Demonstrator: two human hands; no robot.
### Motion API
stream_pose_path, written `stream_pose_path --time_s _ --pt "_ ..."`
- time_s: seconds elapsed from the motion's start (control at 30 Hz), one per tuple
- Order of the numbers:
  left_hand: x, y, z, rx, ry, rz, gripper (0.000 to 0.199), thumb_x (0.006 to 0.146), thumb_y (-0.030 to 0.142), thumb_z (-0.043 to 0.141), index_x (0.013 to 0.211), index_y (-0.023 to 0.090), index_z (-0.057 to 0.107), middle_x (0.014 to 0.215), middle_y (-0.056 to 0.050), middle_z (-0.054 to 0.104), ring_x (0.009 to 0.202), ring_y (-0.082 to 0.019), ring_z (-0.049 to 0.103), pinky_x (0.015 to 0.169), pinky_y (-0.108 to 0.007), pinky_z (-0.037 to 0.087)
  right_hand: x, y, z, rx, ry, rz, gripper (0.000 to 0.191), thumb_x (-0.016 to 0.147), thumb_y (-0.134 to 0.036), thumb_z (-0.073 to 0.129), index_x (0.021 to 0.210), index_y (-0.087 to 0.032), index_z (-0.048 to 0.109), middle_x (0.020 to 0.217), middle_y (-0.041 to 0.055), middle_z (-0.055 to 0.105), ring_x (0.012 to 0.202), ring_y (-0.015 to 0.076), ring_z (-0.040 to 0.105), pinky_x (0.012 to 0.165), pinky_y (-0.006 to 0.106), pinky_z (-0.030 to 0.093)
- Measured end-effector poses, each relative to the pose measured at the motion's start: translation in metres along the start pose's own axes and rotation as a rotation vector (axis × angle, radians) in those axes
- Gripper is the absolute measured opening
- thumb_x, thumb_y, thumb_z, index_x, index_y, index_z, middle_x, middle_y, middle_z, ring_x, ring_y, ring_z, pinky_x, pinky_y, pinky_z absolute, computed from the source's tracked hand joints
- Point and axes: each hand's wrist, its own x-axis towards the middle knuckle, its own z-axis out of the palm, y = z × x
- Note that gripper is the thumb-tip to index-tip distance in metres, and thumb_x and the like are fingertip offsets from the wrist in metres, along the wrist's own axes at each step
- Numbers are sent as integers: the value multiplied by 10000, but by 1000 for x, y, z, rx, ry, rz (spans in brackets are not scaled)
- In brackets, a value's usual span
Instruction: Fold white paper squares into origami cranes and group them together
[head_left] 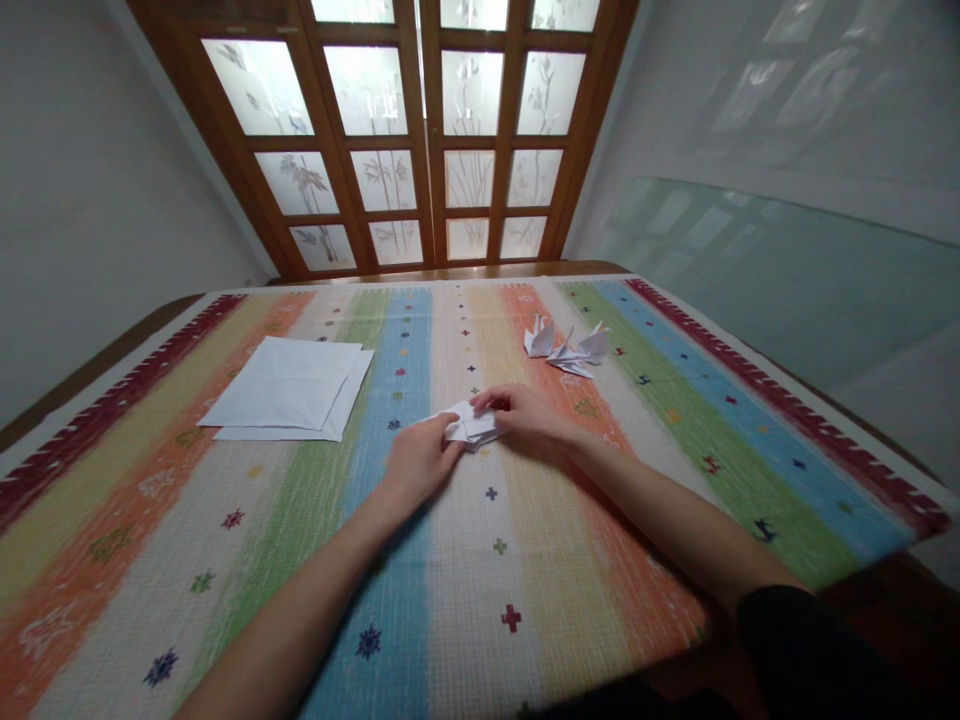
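A small folded piece of white paper (474,428) lies near the middle of the striped tablecloth, between my two hands. My left hand (424,458) grips its left side, with the thumb and fingers closed on the edge. From the right, my right hand (521,412) holds the other side, its fingers bent over the top of the paper. Several folded white paper cranes (574,350) stand close together beyond my right hand. Off to the left is a small stack of flat white paper sheets (281,385), slightly fanned out.
A striped, patterned cloth (480,620) covers the table. Beyond the far edge stand wooden doors (427,235) with frosted panes. A glass panel (750,260) leans by the right wall.
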Motion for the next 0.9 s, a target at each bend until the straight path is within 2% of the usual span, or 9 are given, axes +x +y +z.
stream_pose_path --time_s 0.1,0.2,0.27,0.37,0.43,0.53,0.63,0.77,0.9 --pt "-1 -2 0 252 -105 151 159 686 244 758 837 271 715 780 -42 611 811 -241 562 813 -356 439 -1 1 -1 -100 -84 -35 416 624 70 458 804 -187 732 936 35 755 781 145 688 703 256 526" --pt "2 -8 0 400 -196 210 117 754 250 699 865 277 724 880 -55 632 851 -240 553 841 -376 426 -3 0 -3 -196 -76 -130 423 640 71 478 843 -198 733 1027 47 744 915 165 682 833 318 514" --pt "4 -13 -1 392 -208 204 123 782 262 681 892 277 733 894 -61 640 846 -240 558 840 -385 428 -6 -1 -5 -250 -45 -202 430 647 65 513 909 -198 729 1040 62 735 971 179 664 889 352 497" --pt "6 -18 -3 344 -204 205 123 808 299 669 902 275 745 886 -66 649 840 -240 571 844 -394 434 -11 -2 -8 -325 -44 -286 377 671 5 612 977 -189 714 1014 75 726 962 193 643 886 363 491" --pt "6 -20 -4 327 -186 225 129 822 319 659 900 275 751 880 -66 659 837 -234 578 839 -387 441 -13 -2 -9 -372 -68 -329 284 718 -75 666 976 -185 710 980 76 728 927 196 640 862 362 488" --pt "6 -22 -5 278 -161 250 129 815 329 669 890 277 759 862 -57 674 827 -221 587 824 -365 455 -11 1 -8 -438 -69 -363 129 833 -163 628 924 -184 717 908 72 737 852 184 645 815 344 474" --pt "6 -24 -5 301 -166 253 131 823 329 665 887 268 761 875 -52 685 843 -214 598 829 -356 468 -7 1 -7 -501 -62 -301 144 887 -179 582 886 -179 726 851 69 737 791 168 640 771 310 459" --pt "6 -25 -6 489 -218 261 195 901 309 581 936 213 747 942 -67 694 898 -206 613 847 -350 481 -2 -3 -7 -548 -94 -140 166 895 -163 568 910 -180 733 888 75 738 818 167 640 778 285 447" --pt "6 -25 -7 570 -223 298 195 917 296 573 907 196 740 926 -61 703 883 -189 628 826 -328 493 -1 -4 -8 -536 -143 -69 176 907 -174 554 925 -189 729 910 75 734 835 175 641 773 280 446"
